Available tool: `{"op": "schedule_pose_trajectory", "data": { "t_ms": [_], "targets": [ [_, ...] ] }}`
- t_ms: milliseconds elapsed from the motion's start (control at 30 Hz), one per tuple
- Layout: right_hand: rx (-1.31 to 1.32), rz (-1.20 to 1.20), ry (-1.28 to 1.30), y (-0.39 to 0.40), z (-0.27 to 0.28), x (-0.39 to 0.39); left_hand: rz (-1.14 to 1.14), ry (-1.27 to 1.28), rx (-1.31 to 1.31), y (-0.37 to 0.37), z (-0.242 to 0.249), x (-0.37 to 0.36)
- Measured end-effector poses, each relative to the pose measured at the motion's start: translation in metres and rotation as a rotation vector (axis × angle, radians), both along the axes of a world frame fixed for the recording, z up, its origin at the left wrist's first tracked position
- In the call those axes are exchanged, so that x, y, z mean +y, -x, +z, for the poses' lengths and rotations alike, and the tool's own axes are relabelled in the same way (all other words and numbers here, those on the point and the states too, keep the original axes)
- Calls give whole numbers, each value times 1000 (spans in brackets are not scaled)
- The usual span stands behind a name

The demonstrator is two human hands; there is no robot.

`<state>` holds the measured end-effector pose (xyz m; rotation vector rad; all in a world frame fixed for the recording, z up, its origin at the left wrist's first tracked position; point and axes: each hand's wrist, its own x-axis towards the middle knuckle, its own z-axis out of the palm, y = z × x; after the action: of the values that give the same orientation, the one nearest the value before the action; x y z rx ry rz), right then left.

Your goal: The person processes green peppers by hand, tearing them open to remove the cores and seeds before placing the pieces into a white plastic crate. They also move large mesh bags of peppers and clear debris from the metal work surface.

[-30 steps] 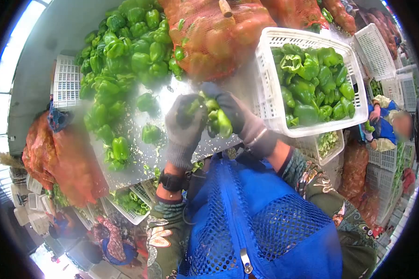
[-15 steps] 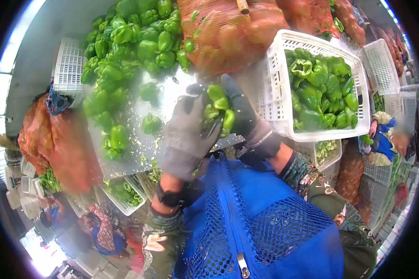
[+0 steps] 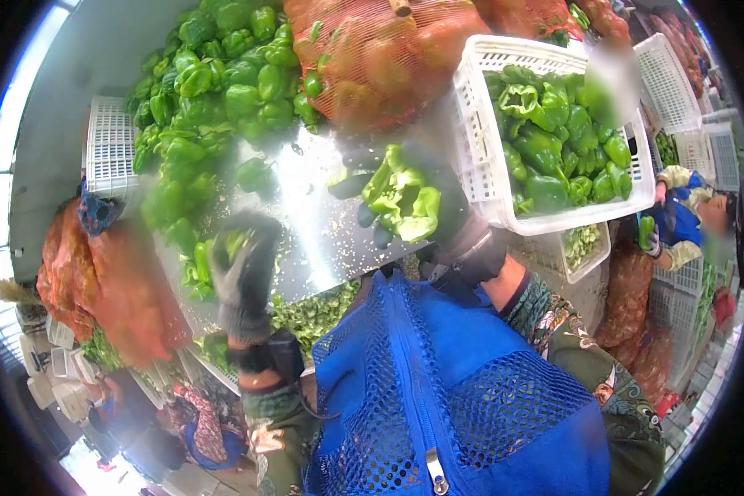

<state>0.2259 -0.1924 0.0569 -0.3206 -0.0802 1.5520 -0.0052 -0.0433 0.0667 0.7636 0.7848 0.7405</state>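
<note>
My right hand [image 3: 448, 198], in a dark glove, holds an opened green bell pepper [image 3: 398, 202] with its hollow inside facing up. Its fingertips show along the pepper's left side. Over to the left, my gloved left hand [image 3: 248, 273] is closed round a green bell pepper [image 3: 235, 243], partly hidden by the fingers and blurred. Beside that hand, at the table's left side, lie more whole peppers [image 3: 200, 263]. Pale seeds and scraps are scattered over the metal table [image 3: 306, 240] between my hands.
A large heap of green peppers [image 3: 240, 91] covers the back left. Behind stands an orange mesh sack [image 3: 380, 62]. A white crate [image 3: 512, 219] of opened peppers is at my right, and pepper scraps [image 3: 318, 314] lie below the table edge. Another person [image 3: 678, 211] works at far right.
My hands have parted: the left moved from the held pepper to another at the table's left. The right keeps the opened pepper, now turned hollow side up. The view has shifted slightly.
</note>
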Motion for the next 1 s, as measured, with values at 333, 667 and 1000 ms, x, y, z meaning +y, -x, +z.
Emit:
{"op": "schedule_pose_trajectory", "data": {
  "t_ms": [333, 667, 1000],
  "targets": [
    [-1400, -308, 281, 43, -57, 48, -909, -668, 1750, 181, -131, -23],
    [-2109, -362, 654, -108, 51, -125, -757, -384, 1842, 241, -174, -74],
    [-2356, -108, 778, -238, -8, -125, -728, -654, 1362, 80, -133, -12]
  ]
}}
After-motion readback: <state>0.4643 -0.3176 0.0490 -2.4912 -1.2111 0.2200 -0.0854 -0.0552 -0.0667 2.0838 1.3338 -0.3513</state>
